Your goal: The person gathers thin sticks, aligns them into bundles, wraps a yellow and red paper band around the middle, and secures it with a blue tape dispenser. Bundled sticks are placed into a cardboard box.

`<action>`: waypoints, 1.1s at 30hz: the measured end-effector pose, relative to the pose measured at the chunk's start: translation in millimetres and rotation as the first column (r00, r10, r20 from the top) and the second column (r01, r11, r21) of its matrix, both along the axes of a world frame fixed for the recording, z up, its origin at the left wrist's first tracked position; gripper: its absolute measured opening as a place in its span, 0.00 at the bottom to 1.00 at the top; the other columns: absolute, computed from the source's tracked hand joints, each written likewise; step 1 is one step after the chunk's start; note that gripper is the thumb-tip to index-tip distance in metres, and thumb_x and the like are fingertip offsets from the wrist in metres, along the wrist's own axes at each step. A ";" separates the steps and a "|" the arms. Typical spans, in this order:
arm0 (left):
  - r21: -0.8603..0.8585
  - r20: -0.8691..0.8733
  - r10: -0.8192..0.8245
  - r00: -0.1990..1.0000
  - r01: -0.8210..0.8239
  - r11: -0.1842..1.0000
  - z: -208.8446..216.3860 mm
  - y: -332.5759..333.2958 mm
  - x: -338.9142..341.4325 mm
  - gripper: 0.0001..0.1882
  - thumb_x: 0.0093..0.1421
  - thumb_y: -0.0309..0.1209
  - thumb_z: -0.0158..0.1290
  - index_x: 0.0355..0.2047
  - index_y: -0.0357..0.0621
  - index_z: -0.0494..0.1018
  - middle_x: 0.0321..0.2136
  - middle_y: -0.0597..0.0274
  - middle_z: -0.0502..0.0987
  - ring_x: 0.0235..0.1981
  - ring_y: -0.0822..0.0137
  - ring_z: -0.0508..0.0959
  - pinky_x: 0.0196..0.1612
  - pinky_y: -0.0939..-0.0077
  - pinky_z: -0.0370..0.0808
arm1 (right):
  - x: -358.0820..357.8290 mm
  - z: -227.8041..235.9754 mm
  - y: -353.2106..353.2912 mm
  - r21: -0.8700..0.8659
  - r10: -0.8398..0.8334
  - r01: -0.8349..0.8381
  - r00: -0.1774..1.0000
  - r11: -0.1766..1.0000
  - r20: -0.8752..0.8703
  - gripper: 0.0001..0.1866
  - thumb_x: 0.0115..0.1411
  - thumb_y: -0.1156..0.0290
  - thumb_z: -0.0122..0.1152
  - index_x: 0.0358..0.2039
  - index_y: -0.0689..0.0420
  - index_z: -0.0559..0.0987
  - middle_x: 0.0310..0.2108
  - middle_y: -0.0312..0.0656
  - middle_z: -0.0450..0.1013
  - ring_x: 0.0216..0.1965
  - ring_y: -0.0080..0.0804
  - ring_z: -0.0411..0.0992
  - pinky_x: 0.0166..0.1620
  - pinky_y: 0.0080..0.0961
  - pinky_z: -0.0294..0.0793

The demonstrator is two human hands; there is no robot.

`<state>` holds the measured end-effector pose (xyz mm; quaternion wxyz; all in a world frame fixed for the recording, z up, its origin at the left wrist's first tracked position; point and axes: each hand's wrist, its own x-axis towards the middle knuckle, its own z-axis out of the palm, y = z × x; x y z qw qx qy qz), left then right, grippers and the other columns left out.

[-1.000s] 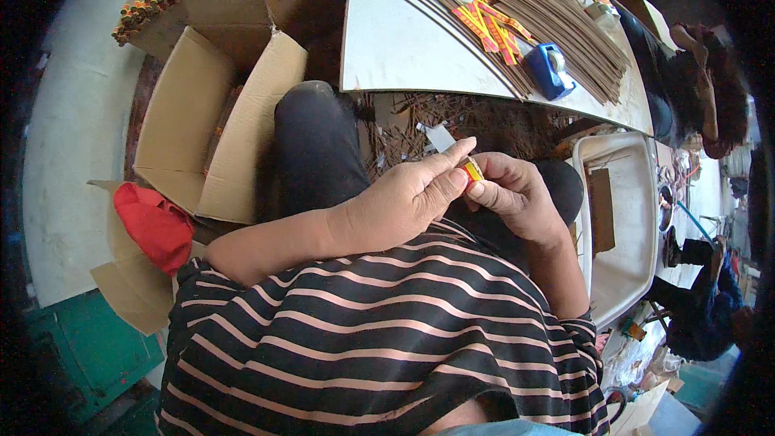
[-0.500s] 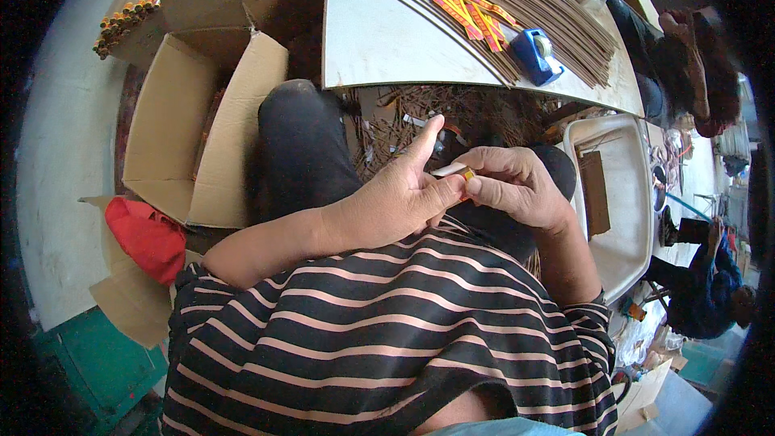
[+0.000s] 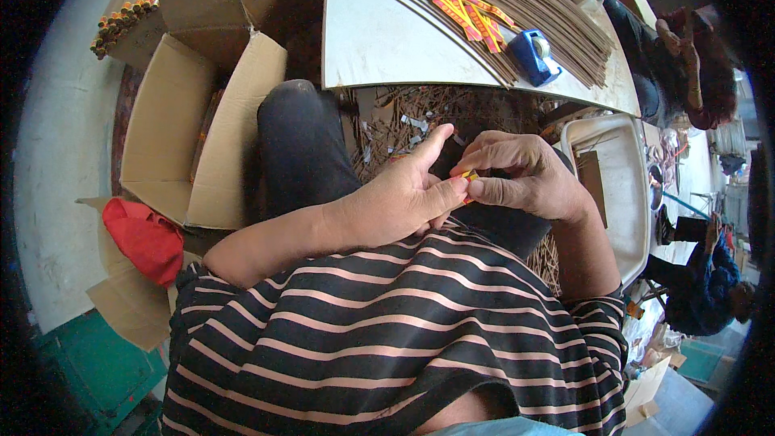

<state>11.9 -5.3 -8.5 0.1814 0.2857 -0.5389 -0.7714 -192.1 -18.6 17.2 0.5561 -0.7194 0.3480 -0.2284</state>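
Note:
Above my lap, my left hand (image 3: 395,203) is closed on a small red-and-yellow paper band (image 3: 469,176). Its thumb presses on the band, one finger points up and away, and the others curl underneath. From the right, my right hand (image 3: 529,178) pinches the same band between thumb and fingertips. Whatever the band wraps is hidden by my hands. On the table (image 3: 355,40) ahead lie thin brown sticks (image 3: 557,16), loose red-and-yellow paper strips (image 3: 476,20) and a blue tape dispenser (image 3: 534,56).
An open cardboard box (image 3: 173,125) stands at my left, beside a red cloth item (image 3: 145,238). At my right is a white plastic tub (image 3: 630,194) with cardboard inside. Broken sticks and paper scraps (image 3: 395,125) litter the floor under the table. Other people are at far right.
A white piece that stuck out between my right fingers no longer shows. My right hand has tilted and its forearm swung outward. My left hand has barely moved.

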 end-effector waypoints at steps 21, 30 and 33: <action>0.381 -0.148 0.030 0.989 0.029 0.924 -4.1 -6.1 12.0 0.27 0.65 0.40 0.36 0.61 0.47 0.43 0.27 0.63 0.70 0.22 0.76 0.69 0.21 0.89 0.65 | 4.6 18.3 -0.3 -0.573 0.086 -0.145 0.988 0.807 -0.128 0.10 0.44 0.75 0.64 0.31 0.56 0.79 0.28 0.37 0.66 0.34 0.35 0.64 0.40 0.27 0.65; 0.294 -0.145 -0.061 0.987 0.102 0.950 1.1 -7.8 6.0 0.28 0.64 0.39 0.39 0.59 0.38 0.47 0.21 0.64 0.69 0.18 0.79 0.65 0.19 0.90 0.63 | 2.0 13.5 -11.2 -0.584 0.272 -0.204 0.962 0.786 0.030 0.08 0.45 0.75 0.63 0.29 0.57 0.79 0.30 0.37 0.68 0.35 0.36 0.65 0.40 0.30 0.66; 0.311 -0.106 -0.042 0.993 0.073 0.948 7.4 -6.8 3.4 0.29 0.64 0.39 0.40 0.59 0.37 0.47 0.21 0.64 0.68 0.18 0.79 0.65 0.19 0.91 0.63 | -1.6 7.2 -11.5 -0.520 0.269 -0.205 0.962 0.829 0.051 0.07 0.46 0.73 0.64 0.28 0.56 0.79 0.29 0.35 0.66 0.37 0.36 0.64 0.41 0.32 0.65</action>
